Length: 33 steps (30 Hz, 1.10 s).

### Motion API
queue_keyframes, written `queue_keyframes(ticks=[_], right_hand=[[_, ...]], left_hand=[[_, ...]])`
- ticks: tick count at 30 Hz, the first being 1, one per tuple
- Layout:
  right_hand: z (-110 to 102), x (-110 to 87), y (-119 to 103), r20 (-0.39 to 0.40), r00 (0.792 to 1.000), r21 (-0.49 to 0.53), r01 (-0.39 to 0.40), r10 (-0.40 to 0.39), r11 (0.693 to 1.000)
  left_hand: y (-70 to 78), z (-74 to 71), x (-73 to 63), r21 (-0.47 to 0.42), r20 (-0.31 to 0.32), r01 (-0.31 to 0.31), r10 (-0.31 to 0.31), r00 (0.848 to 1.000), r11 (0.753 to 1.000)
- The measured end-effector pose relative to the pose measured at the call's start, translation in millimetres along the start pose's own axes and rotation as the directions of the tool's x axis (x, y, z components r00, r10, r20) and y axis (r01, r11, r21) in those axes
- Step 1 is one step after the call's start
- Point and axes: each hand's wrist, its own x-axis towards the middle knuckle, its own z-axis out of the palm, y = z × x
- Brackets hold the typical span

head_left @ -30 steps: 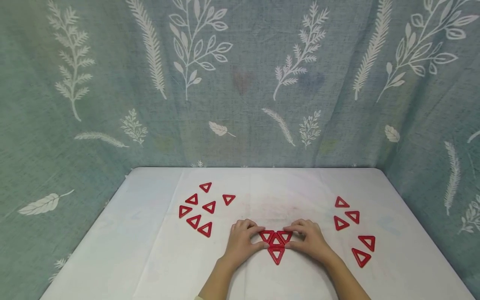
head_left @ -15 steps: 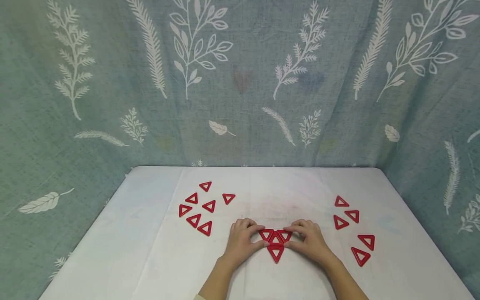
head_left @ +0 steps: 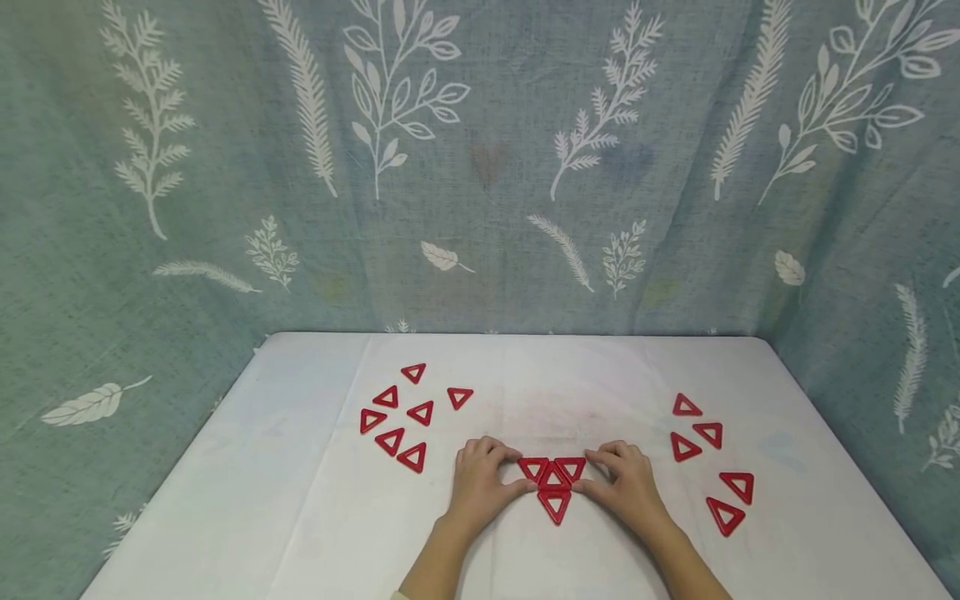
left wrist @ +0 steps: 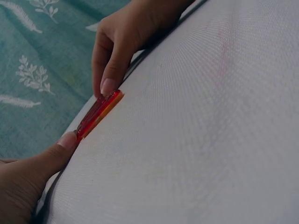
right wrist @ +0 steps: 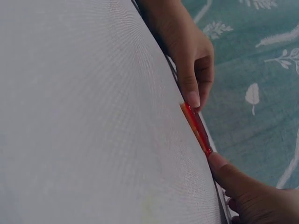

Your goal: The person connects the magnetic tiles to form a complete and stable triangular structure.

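Observation:
Red hollow triangle tiles lie joined edge to edge before me: an upper left tile [head_left: 533, 460], an upper right tile [head_left: 570, 460], a middle tile [head_left: 554, 485] and a lower tile [head_left: 547, 506] pointing toward me. My left hand [head_left: 477, 479] holds the upper left tile, index finger at its outer corner and thumb at its lower tip. Mirroring it, my right hand [head_left: 626, 481] has its index finger at the upper right tile's outer corner, thumb at the lower tip. In the left wrist view the red tiles [left wrist: 97, 115] appear nearly edge-on between both thumbs.
Several loose red tiles [head_left: 423, 455] are scattered on the left of the white-covered table [head_left: 225, 517]. Another group of loose tiles [head_left: 716, 517] lies on the right. Behind the table hangs a green-blue curtain [head_left: 480, 283] with a white leaf pattern.
Both index fingers have drawn outward from the tiles' top edges to their outer corners, the right one more. The joined tiles keep their arrangement. The head view has shifted slightly.

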Motion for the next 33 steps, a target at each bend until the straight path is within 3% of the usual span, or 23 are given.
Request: queue_keyframes(ticks=[9,16,20,27,30,33], right_hand=[[3,0.9,0,-0.028,1.0,0.015,-0.013,0.014,1.0],[1,1.7,-5,0.061,0.99,0.072,-0.134,0.13,0.988],[0,2.8,-9,0.118,0.972,0.179,-0.223,0.205,0.958],[-2,5.4,-14,0.22,0.918,0.322,-0.388,0.331,0.863],[-2,5.8,-15,0.235,0.908,0.329,-0.41,0.347,0.85],[-3,5.8,-17,0.239,0.913,0.352,-0.398,0.33,0.847]], left_hand=[[1.4,-0.1,1.3,-0.013,0.033,0.042,-0.042,0.999,0.999],[4.1,-1.8,1.6,-0.032,0.04,0.023,-0.021,0.999,0.999],[5.6,-2.9,2.1,-0.075,0.072,0.041,-0.035,0.997,0.996],[7.1,-5.5,2.9,-0.187,0.108,0.065,-0.045,0.993,0.98],[7.7,-5.9,2.8,-0.232,0.099,0.06,-0.038,0.994,0.971],[6.7,-4.2,2.3,-0.243,0.061,0.015,0.0,0.998,0.97]])
